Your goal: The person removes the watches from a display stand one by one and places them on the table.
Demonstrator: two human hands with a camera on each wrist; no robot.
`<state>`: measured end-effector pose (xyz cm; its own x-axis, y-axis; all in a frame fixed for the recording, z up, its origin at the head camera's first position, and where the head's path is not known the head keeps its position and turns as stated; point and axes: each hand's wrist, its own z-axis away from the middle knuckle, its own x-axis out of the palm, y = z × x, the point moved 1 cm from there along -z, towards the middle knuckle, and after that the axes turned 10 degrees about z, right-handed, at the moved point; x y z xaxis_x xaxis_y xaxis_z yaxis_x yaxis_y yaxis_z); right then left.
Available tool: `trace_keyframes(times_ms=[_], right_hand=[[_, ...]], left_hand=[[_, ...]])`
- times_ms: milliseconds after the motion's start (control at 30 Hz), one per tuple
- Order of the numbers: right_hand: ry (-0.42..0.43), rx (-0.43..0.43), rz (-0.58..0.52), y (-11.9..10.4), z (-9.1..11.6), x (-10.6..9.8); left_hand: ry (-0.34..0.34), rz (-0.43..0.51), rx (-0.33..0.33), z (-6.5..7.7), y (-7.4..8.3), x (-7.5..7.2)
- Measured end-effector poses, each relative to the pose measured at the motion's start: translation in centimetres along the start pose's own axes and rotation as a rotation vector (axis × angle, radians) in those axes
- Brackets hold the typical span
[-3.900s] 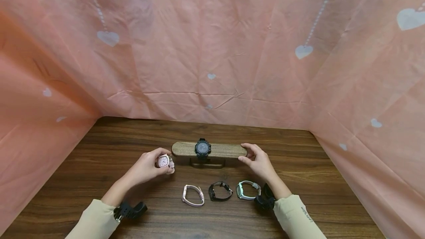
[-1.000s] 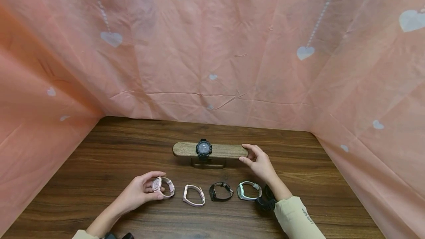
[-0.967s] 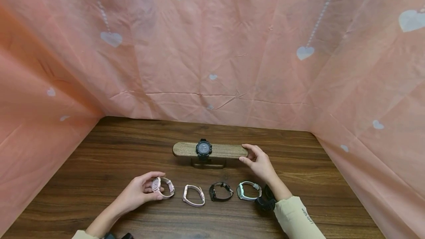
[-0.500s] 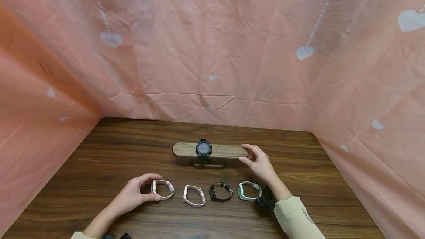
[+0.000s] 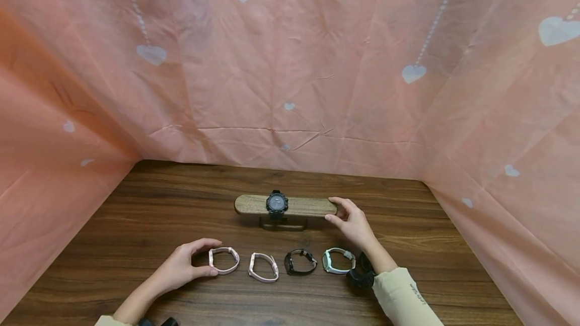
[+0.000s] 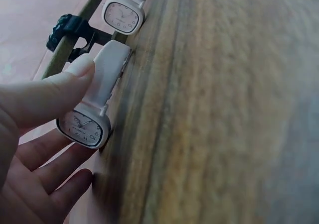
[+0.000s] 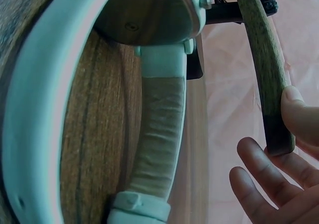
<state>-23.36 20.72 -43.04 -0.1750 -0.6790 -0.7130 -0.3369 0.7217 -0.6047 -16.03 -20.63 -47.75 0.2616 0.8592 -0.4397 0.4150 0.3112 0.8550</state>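
A pink watch (image 5: 237,257) with its strap buckled into a loop stands on its side on the table. My left hand (image 5: 176,267) is spread around its case end, thumb at the near side and fingertips at the far side. In the left wrist view the thumb overlaps the strap, while loose fingers lie behind the square watch case (image 6: 82,128). My right hand (image 5: 355,225) grips the right end of a wooden watch stand (image 5: 312,207) between thumb and fingers. Left of the bar's middle sits a chunky black watch (image 5: 277,202).
Right of the left hand's watch, a second pink watch (image 5: 264,279), a black watch (image 5: 290,264) and a mint watch (image 5: 327,260) stand in a row on the wooden table (image 5: 281,306). Pink heart-printed cloth (image 5: 290,64) hangs behind and at both sides.
The left hand has brought the pink watch from beside the stand's left end down to the left of the row, and its fingers have loosened. The right hand has stayed on the stand.
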Motion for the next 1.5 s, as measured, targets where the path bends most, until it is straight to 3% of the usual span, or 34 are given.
trace_keyframes(times_ms=[267, 600, 1233, 1500], right_hand=[[-0.003, 0.003, -0.013, -0.1, -0.1, 0.0], [0.010, -0.008, 0.009, -0.2, 0.1, 0.1], [0.018, -0.029, 0.001, -0.2, 0.3, 0.3], [0.018, -0.021, 0.000, -0.2, 0.3, 0.2]], left_hand=[[0.016, 0.008, 0.041, -0.6, 0.4, -0.3], [0.105, 0.008, 0.045, -1.2, 1.1, -0.3], [0.153, 0.021, 0.117, -4.9, 4.0, 0.8], [0.191, -0.059, 0.230, -6.5, 4.8, 1.4]])
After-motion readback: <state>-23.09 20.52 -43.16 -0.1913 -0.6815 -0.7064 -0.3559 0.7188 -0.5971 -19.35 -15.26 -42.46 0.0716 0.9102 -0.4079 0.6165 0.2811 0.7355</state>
